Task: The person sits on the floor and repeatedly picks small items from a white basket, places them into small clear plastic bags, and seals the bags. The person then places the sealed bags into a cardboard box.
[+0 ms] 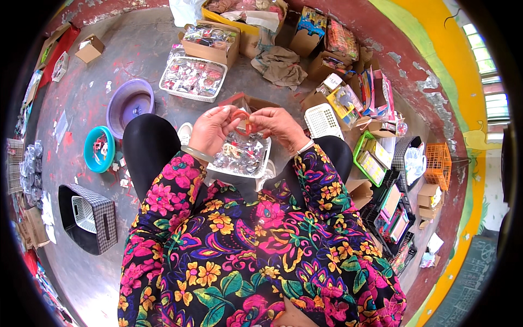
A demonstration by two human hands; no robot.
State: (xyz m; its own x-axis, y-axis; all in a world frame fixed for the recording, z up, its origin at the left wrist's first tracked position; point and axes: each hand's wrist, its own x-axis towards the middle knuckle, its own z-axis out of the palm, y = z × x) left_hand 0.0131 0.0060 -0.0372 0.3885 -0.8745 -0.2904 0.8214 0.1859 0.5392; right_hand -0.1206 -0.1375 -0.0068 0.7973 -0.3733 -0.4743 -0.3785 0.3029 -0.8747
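Note:
In front of my body, my left hand and my right hand are raised close together, fingers pinched. Between them is a red-orange band bent into a loop; both hands grip it. What it is made of is too small to tell. Just beneath the hands, between my knees, stands a white basket heaped with small, shiny wrapped pieces. The fingers and the loop hide part of its far side.
Beyond my hands stands another white basket of packaged items, beside a cardboard box. A purple basin and a teal basin lie left. Boxes, a green tray and an orange crate line the right wall.

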